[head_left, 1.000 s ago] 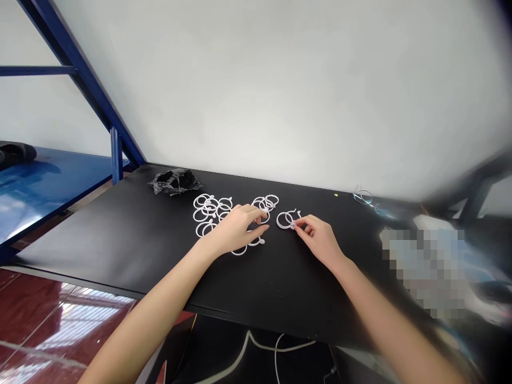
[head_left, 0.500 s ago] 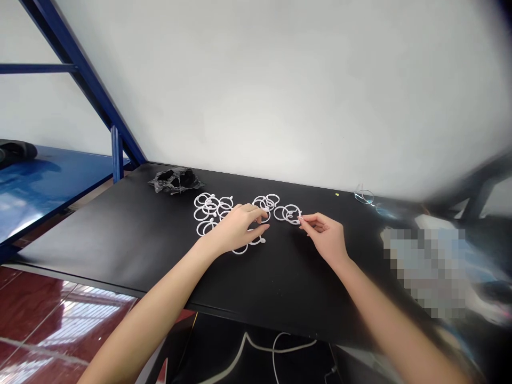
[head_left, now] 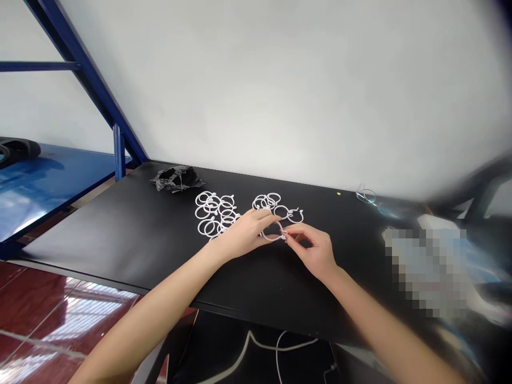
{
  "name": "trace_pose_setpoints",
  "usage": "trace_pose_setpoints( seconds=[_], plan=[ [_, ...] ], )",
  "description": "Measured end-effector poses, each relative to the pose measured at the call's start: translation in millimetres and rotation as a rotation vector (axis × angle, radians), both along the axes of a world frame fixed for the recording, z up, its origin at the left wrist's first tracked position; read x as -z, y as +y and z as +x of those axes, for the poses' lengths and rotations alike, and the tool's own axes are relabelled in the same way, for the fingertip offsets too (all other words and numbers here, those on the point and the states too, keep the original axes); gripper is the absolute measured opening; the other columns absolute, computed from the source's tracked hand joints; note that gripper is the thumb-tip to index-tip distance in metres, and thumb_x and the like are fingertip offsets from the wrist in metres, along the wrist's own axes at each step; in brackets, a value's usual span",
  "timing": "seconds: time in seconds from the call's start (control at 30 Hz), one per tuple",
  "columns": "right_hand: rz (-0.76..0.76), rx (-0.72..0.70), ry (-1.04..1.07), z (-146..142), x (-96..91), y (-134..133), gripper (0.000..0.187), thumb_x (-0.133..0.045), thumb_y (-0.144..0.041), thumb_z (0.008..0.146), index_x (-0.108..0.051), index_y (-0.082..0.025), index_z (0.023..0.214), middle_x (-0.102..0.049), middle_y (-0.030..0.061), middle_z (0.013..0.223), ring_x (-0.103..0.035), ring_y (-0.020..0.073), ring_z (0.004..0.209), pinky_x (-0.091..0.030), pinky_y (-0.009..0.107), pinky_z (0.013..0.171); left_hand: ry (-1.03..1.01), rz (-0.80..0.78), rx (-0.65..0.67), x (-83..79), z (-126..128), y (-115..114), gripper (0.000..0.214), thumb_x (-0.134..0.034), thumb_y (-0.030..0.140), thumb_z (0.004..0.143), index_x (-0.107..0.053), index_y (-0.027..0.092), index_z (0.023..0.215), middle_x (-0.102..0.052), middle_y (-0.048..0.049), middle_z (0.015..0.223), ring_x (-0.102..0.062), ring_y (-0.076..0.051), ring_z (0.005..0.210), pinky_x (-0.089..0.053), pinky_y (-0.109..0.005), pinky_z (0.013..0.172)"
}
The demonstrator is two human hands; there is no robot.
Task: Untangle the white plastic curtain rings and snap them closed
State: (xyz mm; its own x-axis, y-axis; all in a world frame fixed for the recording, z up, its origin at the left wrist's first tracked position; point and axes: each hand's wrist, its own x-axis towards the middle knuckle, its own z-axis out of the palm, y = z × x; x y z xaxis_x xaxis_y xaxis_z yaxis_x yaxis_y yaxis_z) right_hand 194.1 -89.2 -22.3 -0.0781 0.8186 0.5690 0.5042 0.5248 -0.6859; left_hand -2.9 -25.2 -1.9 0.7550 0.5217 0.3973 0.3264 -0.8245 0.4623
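Note:
A white shower curtain ring (head_left: 273,239) is held just above the black table, between my two hands. At its right side, near the small knobbed end, the thumb and fingertips of my right hand (head_left: 314,248) pinch it. My left hand (head_left: 248,230) curls around its left side, thumb below and fingers above, partly covering it. Behind my hands lie a few more white rings (head_left: 282,207), one of them with a gap between its ends. To the left, several white rings (head_left: 206,212) overlap in a loose pile, partly hidden by my left hand.
A crumpled black plastic bag (head_left: 178,180) lies at the back left of the black table (head_left: 120,229). Eyeglasses (head_left: 366,195) rest at the back right, with a blurred package (head_left: 424,266) nearer me. A blue metal frame (head_left: 94,90) rises at left; cables (head_left: 244,352) show below.
My right hand has moved left and toward me with a ring taken from the right-hand group. My left hand has shifted slightly right and now meets that ring.

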Motion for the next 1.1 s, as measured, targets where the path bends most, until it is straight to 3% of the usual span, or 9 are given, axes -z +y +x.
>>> trace_pose_setpoints(
  seconds=[0.17, 0.27, 0.4, 0.9, 1.0, 1.1],
  plan=[
    [-0.075, 0.025, 0.057, 3.7, 0.6, -0.2, 0.005, -0.066, -0.019, 0.085, -0.071, -0.021, 0.084, -0.071, 0.0019, 0.078, -0.067, 0.015, 0.063, -0.057, 0.027, 0.057, -0.059, -0.172, 0.028, -3.9, -2.5, -0.2, 0.054, -0.07, 0.043, 0.082, -0.053, 0.021, 0.128, -0.065, -0.0071, 0.107, -0.061, -0.02, 0.093, -0.05, -0.032, 0.081],
    [-0.084, 0.014, 0.07, 4.2, -0.3, -1.0, 0.006, -0.065, -0.019, 0.085, -0.071, -0.021, 0.087, -0.07, 0.0019, 0.078, -0.067, 0.0144, 0.063, -0.057, 0.027, 0.058, -0.059, -0.216, 0.023, -4.1, -4.0, 0.2, 0.048, -0.067, 0.041, 0.085, -0.054, 0.022, 0.127, -0.066, -0.006, 0.106, -0.061, -0.019, 0.092, -0.051, -0.032, 0.082],
    [-0.082, -0.06, 0.092, 2.2, -2.6, -2.9, 0.016, -0.065, -0.019, 0.085, -0.07, -0.021, 0.099, -0.07, 0.0031, 0.086, -0.068, 0.0145, 0.066, -0.059, 0.027, 0.057, -0.053, -0.209, 0.008, -3.2, -4.4, 1.4, 0.038, -0.063, 0.042, 0.088, -0.057, 0.021, 0.12, -0.066, -0.005, 0.104, -0.061, -0.017, 0.088, -0.05, -0.031, 0.08],
    [-0.068, -0.065, 0.115, -0.4, -4.8, -4.8, 0.009, -0.066, -0.02, 0.086, -0.074, -0.022, 0.089, -0.074, 0.0035, 0.081, -0.07, 0.0175, 0.071, -0.063, 0.03, 0.062, -0.026, -0.179, 0.012, -11.0, -1.5, -2.9, 0.029, -0.061, 0.041, 0.089, -0.059, 0.019, 0.107, -0.066, -0.0036, 0.094, -0.061, -0.017, 0.086, -0.048, -0.031, 0.083],
    [-0.109, -0.044, 0.097, 2.8, -6.5, -1.5, 0.017, -0.068, -0.024, 0.084, -0.072, -0.022, 0.101, -0.075, 0.0051, 0.094, -0.071, 0.0182, 0.076, -0.062, 0.031, 0.064, -0.023, -0.147, 0.009, -11.6, -4.9, -1.0, 0.03, -0.062, 0.038, 0.089, -0.06, 0.019, 0.113, -0.063, -0.0044, 0.1, -0.059, -0.017, 0.091, -0.048, -0.029, 0.081],
    [-0.142, 0.011, -0.011, 8.2, -2.4, 6.7, 0.034, -0.065, -0.028, 0.085, -0.065, -0.021, 0.118, -0.068, 0.0102, 0.117, -0.069, 0.0168, 0.073, -0.059, 0.029, 0.056, 0.047, -0.125, -0.015, -10.3, -7.3, 0.7, 0.037, -0.063, 0.04, 0.087, -0.062, 0.018, 0.116, -0.06, -0.0073, 0.103, -0.058, -0.018, 0.09, -0.048, -0.029, 0.078]
  ],
)
